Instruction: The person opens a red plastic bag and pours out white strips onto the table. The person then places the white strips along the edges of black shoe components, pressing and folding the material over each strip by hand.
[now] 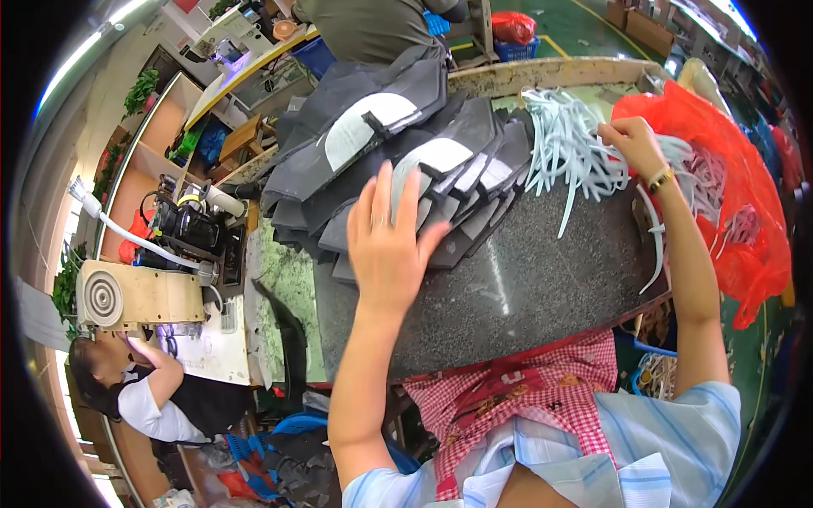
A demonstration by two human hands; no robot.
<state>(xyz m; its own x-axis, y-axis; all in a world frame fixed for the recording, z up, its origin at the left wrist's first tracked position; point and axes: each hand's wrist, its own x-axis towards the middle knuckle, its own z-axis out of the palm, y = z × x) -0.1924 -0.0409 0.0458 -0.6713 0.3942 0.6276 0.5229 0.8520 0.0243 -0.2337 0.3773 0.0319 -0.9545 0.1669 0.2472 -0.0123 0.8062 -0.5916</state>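
My left hand (385, 241) is open, fingers stretched out and spread. It lies over the near edge of a fanned pile of dark grey cut pieces (296, 169), some bearing white rounded patches (364, 123). Whether the palm presses on them cannot be told. My right hand (631, 144) has its fingers pinched together at the right side of a loose heap of pale blue strips (563, 144). It seems to grip a strip there, though the fingertips partly hide it. One long strip (656, 245) hangs down beside my right forearm.
The pile and heap rest on a speckled dark worktop (542, 262). At the right, a red plastic bag (754, 212) holds more strips. Sewing machines (140, 292) stand at the left, where one person sits (161, 389). Another person (364, 30) is beyond the table.
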